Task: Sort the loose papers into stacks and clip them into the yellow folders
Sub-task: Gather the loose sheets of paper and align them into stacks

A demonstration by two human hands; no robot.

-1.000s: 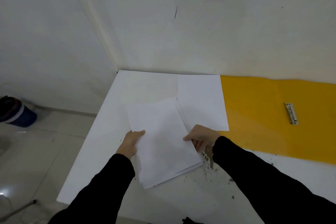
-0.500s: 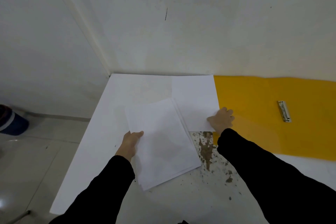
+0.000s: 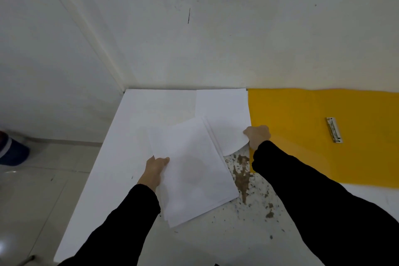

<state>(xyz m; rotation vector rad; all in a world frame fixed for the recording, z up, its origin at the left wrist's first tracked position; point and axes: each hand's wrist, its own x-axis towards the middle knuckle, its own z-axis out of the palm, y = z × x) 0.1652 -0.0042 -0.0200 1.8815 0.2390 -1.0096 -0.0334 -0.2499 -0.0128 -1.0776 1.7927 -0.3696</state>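
The left hand [image 3: 155, 168] grips the stack of papers [image 3: 194, 170] at its left edge, thumb on top and fingers beneath, just left of the frame's centre; the stack is held closed and tilted, its far end angled toward the upper right. The right hand [image 3: 258, 137] pinches the near right corner of a single sheet [image 3: 224, 112]; its fingers are curled about that corner, which is lifted and bowed into a curve while the rest of the sheet lies flat on the table [image 3: 112, 168].

The single sheet lies centre-right, its far edge near the wall [image 3: 194, 49], its right edge just beside the yellow folder [image 3: 302, 127]; the stack overlaps its near left part. The folder lies open and flat at the right of the frame, running out of view; its metal clip [image 3: 334, 130] rests bare on the yellow surface, well apart from both hands, with no paper under it.

Judged progress: early to middle; most of the paper appears gathered in one stack, and one sheet is not yet joined to it. Squaring the stack, laying it in the folder and fastening it under the clip all remain; only one folder is visible.

Condition of the papers: plain white, blank on the faces shown; the stack's edges are fanned and uneven along the right and near sides; no creases observed. The tabletop shows brown chipped patches [image 3: 243, 177] between the forearms.
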